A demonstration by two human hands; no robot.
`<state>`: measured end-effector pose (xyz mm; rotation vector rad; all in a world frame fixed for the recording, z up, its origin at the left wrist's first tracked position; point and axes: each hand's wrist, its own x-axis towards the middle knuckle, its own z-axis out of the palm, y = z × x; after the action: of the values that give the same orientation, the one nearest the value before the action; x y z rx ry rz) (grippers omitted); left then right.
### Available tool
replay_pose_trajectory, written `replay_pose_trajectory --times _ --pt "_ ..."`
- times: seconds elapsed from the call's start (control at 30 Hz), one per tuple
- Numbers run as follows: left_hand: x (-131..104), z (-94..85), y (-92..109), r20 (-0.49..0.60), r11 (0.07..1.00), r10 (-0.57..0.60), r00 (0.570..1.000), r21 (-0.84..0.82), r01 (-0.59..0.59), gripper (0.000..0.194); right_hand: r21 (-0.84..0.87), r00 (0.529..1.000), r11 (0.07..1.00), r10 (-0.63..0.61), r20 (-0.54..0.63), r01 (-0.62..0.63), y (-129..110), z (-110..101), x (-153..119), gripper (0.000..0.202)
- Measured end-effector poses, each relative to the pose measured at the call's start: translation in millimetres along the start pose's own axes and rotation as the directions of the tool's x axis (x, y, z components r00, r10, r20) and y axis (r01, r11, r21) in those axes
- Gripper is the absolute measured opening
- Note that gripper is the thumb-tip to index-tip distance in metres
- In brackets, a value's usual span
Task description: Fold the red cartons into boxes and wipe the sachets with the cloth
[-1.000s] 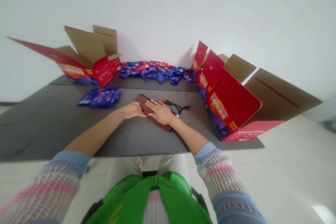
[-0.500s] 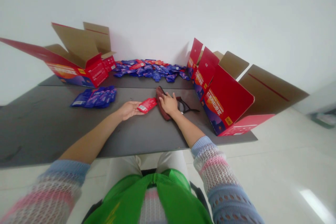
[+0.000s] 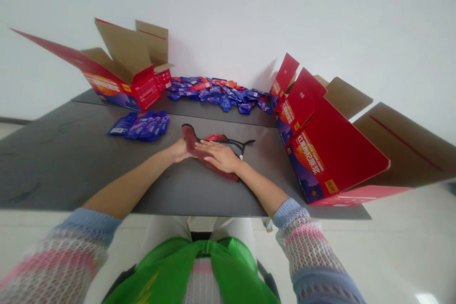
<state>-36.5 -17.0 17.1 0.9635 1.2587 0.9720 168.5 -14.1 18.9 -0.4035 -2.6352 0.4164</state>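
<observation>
A brown pouch-like thing (image 3: 210, 162) with a black edge lies on the gray table (image 3: 71, 166), right in the middle of the frame. The right hand (image 3: 221, 156) lies flat on top of it, with its fingers straight and not curled around anything. The left hand (image 3: 180, 150) touches its left end, but its fingertips are hidden underneath, so I cannot tell if they pinch it. A bit of something red (image 3: 216, 137) peeks out just behind the right hand, next to a thin black strap (image 3: 248, 142). Left of center, blue packets (image 3: 142, 126) lie in an overlapping bunch. A long pile of blue and red packets (image 3: 213, 90) sits near the wall, between an open red box (image 3: 110, 88) at upper left and a row of open red boxes (image 3: 335, 147) at right.
</observation>
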Motion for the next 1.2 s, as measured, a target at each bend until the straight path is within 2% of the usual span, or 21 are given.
replay_pose_trajectory --times 0.1,0.2,0.27,0.33,0.4,0.5,0.63,0.77,0.93,1.03,1.13,1.2 --pt "-0.4 1.0 5.3 0.077 0.995 -0.101 0.992 -0.018 0.103 0.017 -0.059 0.995 0.995 0.088 0.049 -0.085 15.3 -4.0 0.9 0.051" --pt "-0.4 0.6 9.7 0.121 0.983 -0.176 0.977 -0.036 0.182 0.016 -0.127 0.972 0.965 0.235 0.028 -0.230 30.9 -11.0 -4.7 0.052" --pt "0.7 -1.0 9.1 0.134 0.980 -0.188 0.973 -0.044 0.195 0.014 -0.160 0.943 0.931 0.332 -0.007 -0.329 35.0 -15.1 -9.8 0.052" --pt "2.1 -3.0 6.3 0.160 0.981 -0.175 0.972 -0.057 0.186 0.013 -0.166 0.927 0.912 0.375 -0.031 -0.374 32.1 -18.7 -14.1 0.050" --pt "2.5 -3.8 3.2 0.161 0.985 -0.147 0.976 -0.068 0.160 0.012 -0.133 0.943 0.934 0.331 -0.025 -0.331 23.2 -21.7 -16.2 0.048" --pt "-0.8 -0.7 0.9 0.131 0.993 -0.098 0.987 -0.053 0.106 0.014 -0.063 0.982 0.980 0.188 -0.005 -0.188 5.9 -23.7 -15.1 0.050" --pt "-7.4 8.3 1.1 0.035 0.998 -0.041 0.999 -0.048 0.042 0.015 -0.061 0.995 0.995 0.087 0.055 -0.083 -7.5 -18.0 -11.2 0.052" --pt "-7.8 12.7 0.9 -0.040 0.996 -0.054 0.998 -0.066 0.052 0.019 -0.114 0.981 0.986 0.136 0.139 -0.120 -6.7 -6.7 -9.2 0.053" --pt "-5.0 9.6 3.8 -0.005 0.993 -0.059 0.998 -0.102 0.058 0.018 -0.158 0.982 0.976 0.167 0.086 -0.152 -0.8 1.7 -5.6 0.057" --pt "-3.8 5.7 7.4 0.051 0.990 -0.109 0.993 -0.090 0.113 0.019 -0.167 0.976 0.967 0.206 0.076 -0.191 6.3 2.7 -2.3 0.055" --pt "-2.8 2.3 9.3 0.105 0.980 -0.171 0.980 -0.080 0.180 0.017 -0.196 0.951 0.939 0.301 0.071 -0.283 19.6 -2.3 -1.4 0.051" --pt "-2.9 1.9 8.5 0.090 0.979 -0.185 0.979 -0.068 0.191 0.016 -0.243 0.913 0.891 0.406 0.046 -0.384 30.1 -9.4 -4.4 0.050"
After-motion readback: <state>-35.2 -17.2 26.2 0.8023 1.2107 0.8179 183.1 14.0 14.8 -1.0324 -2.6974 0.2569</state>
